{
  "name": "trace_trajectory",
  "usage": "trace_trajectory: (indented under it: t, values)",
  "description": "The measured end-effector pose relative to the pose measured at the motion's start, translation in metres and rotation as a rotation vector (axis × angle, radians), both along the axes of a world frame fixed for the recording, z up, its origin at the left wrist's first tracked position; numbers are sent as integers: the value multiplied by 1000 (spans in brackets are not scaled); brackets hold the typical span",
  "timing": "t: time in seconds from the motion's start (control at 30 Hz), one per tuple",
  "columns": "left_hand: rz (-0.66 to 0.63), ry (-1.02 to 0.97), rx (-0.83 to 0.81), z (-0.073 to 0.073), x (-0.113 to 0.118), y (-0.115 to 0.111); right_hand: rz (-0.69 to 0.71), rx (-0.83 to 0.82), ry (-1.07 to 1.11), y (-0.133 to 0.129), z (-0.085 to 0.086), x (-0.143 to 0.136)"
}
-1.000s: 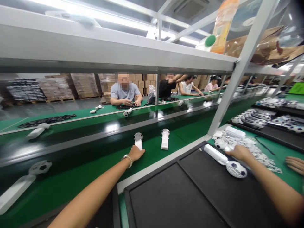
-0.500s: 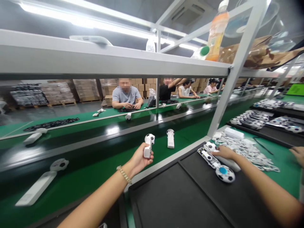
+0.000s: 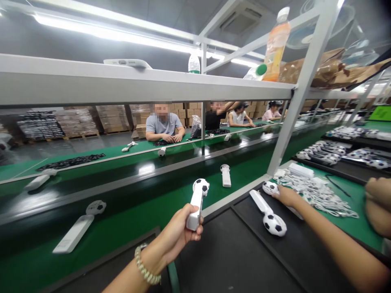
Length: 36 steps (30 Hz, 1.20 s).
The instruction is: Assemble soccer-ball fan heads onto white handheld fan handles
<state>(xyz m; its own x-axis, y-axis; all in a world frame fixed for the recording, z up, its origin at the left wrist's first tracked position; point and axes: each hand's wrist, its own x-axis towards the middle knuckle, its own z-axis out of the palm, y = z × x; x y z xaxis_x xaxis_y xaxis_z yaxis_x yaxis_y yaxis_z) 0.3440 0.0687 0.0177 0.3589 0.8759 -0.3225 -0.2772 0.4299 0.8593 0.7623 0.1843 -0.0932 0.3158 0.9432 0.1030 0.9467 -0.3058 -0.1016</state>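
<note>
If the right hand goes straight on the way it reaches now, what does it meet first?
Probably the soccer-ball fan head at the fingertips of the right hand, then the heap of white parts; depth is unclear.

Factory assembly line: long green conveyor belt [image 3: 128, 211] carrying identical white handheld fans [image 3: 76, 230], seated workers [image 3: 164, 126] opposite, stacked cartons [image 3: 111, 118] behind, metal overhead shelf [image 3: 146, 83].
</note>
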Motion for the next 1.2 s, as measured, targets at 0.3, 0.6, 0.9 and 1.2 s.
trace_trajectory:
  t: [0.3,0.6,0.9,1.2]
  values:
    - [104,-51,75,5,11,-29,88,-134,-51,-55,-11,-95]
    - [163,41,169,-4,-6,-36,-38,-229,-73,-46,-7,-49]
    - [220,41,179,12,-38,-35,-56,-152,-123,-39,-6,-35]
    - [217,-47,310,-9,-63,-19,-55,94,183,109,-10,-81]
